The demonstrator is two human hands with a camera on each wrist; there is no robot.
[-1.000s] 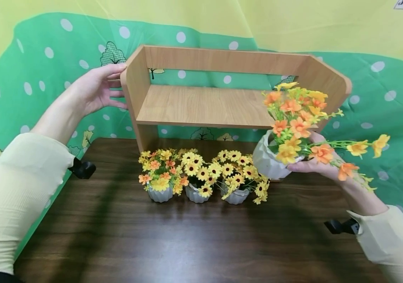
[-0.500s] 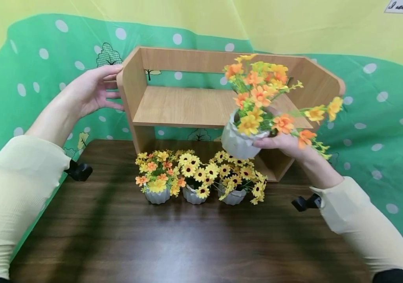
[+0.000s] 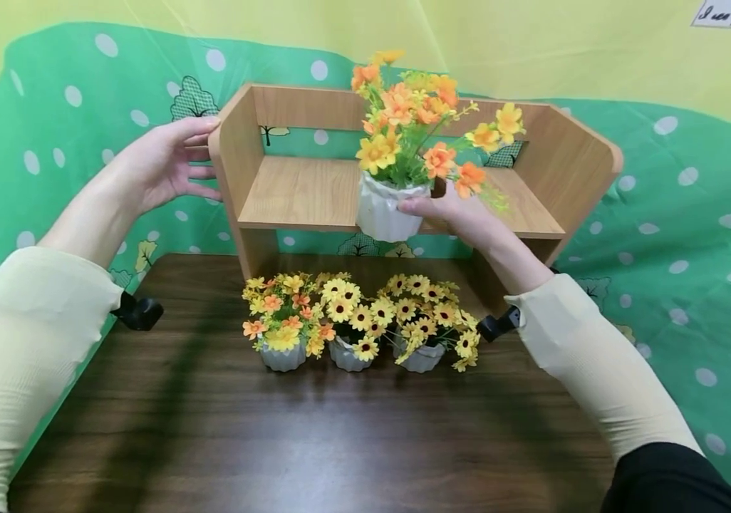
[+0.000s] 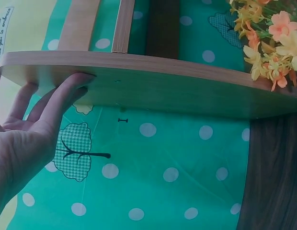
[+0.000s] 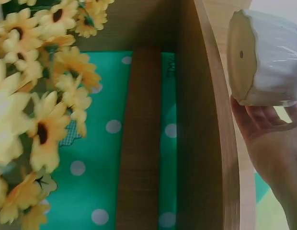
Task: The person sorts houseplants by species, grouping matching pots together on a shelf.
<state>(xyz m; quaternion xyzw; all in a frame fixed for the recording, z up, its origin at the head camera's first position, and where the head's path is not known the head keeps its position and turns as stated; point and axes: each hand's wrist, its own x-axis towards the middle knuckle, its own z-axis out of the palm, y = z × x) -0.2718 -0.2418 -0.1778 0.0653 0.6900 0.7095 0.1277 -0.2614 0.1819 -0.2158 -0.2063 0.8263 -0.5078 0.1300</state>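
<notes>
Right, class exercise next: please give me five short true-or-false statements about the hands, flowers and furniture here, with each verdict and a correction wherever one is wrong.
1. The right hand holds a white flowerpot. True.
2. The held flowerpot is upside down. False: it is upright.
3. Three potted plants stand on the table. True.
4. The left hand touches the shelf's side panel. True.
5. Every flower in the held pot is purple. False: they are orange and yellow flowers.
</notes>
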